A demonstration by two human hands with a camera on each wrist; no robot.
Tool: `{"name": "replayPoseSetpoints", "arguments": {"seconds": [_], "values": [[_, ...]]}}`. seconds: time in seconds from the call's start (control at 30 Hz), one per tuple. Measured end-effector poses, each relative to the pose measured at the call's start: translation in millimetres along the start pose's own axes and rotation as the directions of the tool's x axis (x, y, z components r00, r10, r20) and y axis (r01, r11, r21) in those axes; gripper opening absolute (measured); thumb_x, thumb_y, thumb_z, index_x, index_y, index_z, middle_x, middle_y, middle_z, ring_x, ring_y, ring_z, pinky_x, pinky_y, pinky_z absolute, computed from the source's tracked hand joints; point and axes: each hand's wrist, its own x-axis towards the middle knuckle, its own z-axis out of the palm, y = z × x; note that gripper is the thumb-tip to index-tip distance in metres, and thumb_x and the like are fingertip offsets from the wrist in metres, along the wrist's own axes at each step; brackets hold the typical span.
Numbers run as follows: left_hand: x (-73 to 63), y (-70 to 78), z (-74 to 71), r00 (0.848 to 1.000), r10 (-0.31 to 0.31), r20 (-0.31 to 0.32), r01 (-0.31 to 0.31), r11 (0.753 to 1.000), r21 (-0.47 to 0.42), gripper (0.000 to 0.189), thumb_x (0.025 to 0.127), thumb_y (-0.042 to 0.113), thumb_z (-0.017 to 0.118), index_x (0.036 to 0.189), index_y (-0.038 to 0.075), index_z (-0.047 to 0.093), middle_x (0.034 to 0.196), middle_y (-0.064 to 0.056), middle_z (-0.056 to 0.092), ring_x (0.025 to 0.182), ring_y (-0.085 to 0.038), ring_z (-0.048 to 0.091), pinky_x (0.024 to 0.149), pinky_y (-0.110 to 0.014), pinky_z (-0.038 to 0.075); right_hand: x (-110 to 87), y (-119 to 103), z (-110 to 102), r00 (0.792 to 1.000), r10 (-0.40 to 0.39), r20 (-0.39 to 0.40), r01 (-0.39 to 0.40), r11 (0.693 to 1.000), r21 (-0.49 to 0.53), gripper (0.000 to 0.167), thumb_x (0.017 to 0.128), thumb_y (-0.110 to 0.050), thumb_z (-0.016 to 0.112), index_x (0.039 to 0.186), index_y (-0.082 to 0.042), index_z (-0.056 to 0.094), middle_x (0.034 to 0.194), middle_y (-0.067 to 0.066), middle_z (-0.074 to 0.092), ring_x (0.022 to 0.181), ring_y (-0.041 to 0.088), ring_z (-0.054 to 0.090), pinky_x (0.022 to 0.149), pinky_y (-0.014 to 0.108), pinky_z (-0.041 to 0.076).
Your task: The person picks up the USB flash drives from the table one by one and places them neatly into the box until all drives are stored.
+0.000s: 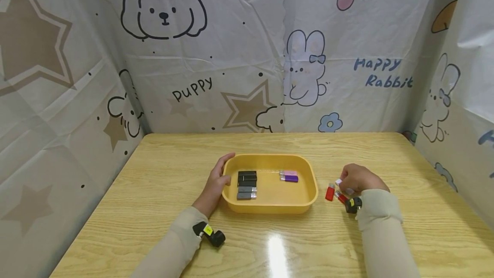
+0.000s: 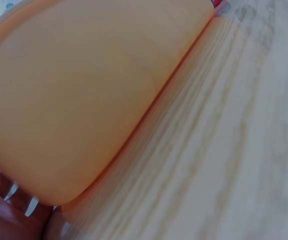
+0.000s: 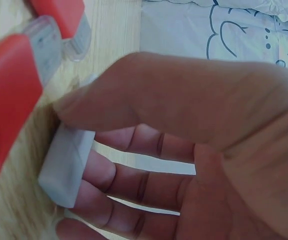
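My left hand [image 1: 211, 188] grips the left side of a yellow plastic tray [image 1: 270, 210], thumb at the rim; in the left wrist view the tray wall [image 2: 84, 95] fills much of the frame. Black USB sticks [image 1: 247, 179] and two grey ones [image 1: 246, 195] lie in rows at the tray's left. A pink USB stick [image 1: 290, 173] and a purple one [image 1: 291, 179] lie toward its right. On the table right of the tray, my right hand [image 1: 362, 178] pinches a white USB stick [image 3: 66, 165] between thumb and fingers. Two red USB sticks [image 1: 329, 192] lie beside that hand.
The wooden table [image 1: 170, 162] extends around the tray. A printed cloth [image 1: 231, 55] hangs behind it and along both sides. A small black camera [image 1: 210, 234] is strapped to the left wrist, another [image 1: 353, 204] to the right.
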Motion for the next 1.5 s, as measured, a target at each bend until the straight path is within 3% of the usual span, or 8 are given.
{"name": "replayPoseSetpoints", "arguments": {"seconds": [0.33, 0.63, 0.9, 1.03, 1.2, 1.5], "values": [[-0.4, 0.0, 0.1, 1.0, 0.004, 0.006, -0.004, 1.0, -0.018, 0.08, 0.072, -0.016, 0.037, 0.148, 0.004, 0.027, 0.154, -0.018, 0.026, 0.14, -0.034, 0.026, 0.112, -0.048, 0.021, -3.3, -7, -6, 1.0, -0.009, -0.026, 0.007, 0.998, -0.067, 0.02, 0.087, -0.017, 0.064, 0.097, -0.003, 0.054, 0.085, 0.011, 0.053, 0.077, 0.026, 0.049, 0.059, 0.034, 0.041], [-0.4, -0.4, -0.1, 1.0, -0.005, 0.001, 0.005, 1.0, -0.014, 0.078, 0.074, -0.015, 0.037, 0.148, 0.006, 0.029, 0.154, -0.015, 0.027, 0.14, -0.032, 0.026, 0.112, -0.046, 0.022, -8.6, -20, -13, 0.986, -0.128, -0.107, 0.112, 0.983, -0.145, 0.023, 0.083, -0.019, 0.067, 0.097, -0.004, 0.055, 0.087, 0.011, 0.054, 0.079, 0.026, 0.049, 0.062, 0.035, 0.039], [-0.2, -0.3, -0.4, 1.0, -0.009, -0.001, 0.009, 1.0, -0.008, 0.079, 0.073, -0.015, 0.038, 0.149, 0.005, 0.028, 0.154, -0.017, 0.027, 0.14, -0.034, 0.027, 0.112, -0.047, 0.022, -6.7, -30, -12, 0.955, -0.246, -0.168, 0.22, 0.963, -0.158, 0.025, 0.081, -0.016, 0.067, 0.1, -0.003, 0.055, 0.085, 0.011, 0.056, 0.073, 0.023, 0.05, 0.06, 0.033, 0.041], [5.6, -12.3, -3.6, 1.0, -0.007, -0.008, 0.007, 1.0, -0.02, 0.08, 0.072, -0.015, 0.037, 0.148, 0.008, 0.03, 0.154, -0.014, 0.028, 0.139, -0.032, 0.028, 0.112, -0.047, 0.022, -5.9, -36, -10, 0.933, -0.298, -0.2, 0.267, 0.948, -0.172, 0.027, 0.08, -0.015, 0.067, 0.102, -0.003, 0.055, 0.088, 0.011, 0.056, 0.075, 0.024, 0.051, 0.061, 0.032, 0.043], [12.0, -28.2, -6.0, 0.999, 0.004, -0.035, -0.005, 1.0, -0.023, 0.079, 0.073, -0.015, 0.038, 0.145, 0.016, 0.035, 0.151, -0.008, 0.032, 0.137, -0.027, 0.032, 0.111, -0.044, 0.025, -6.2, -45, -7, 0.924, -0.319, -0.211, 0.291, 0.945, -0.153, 0.029, 0.081, -0.013, 0.067, 0.105, -0.005, 0.055, 0.092, 0.012, 0.057, 0.078, 0.025, 0.052, 0.063, 0.031, 0.045], [11.6, -31.0, -4.8, 0.998, 0.031, -0.061, -0.031, 1.0, -0.002, 0.079, 0.07, -0.011, 0.04, 0.143, 0.02, 0.039, 0.148, -0.003, 0.037, 0.134, -0.022, 0.036, 0.108, -0.043, 0.028, -3.9, -54, -1, 0.868, -0.432, -0.246, 0.399, 0.901, -0.171, 0.025, 0.079, -0.01, 0.065, 0.103, -0.007, 0.057, 0.088, 0.01, 0.058, 0.075, 0.024, 0.052, 0.063, 0.032, 0.045]]}}
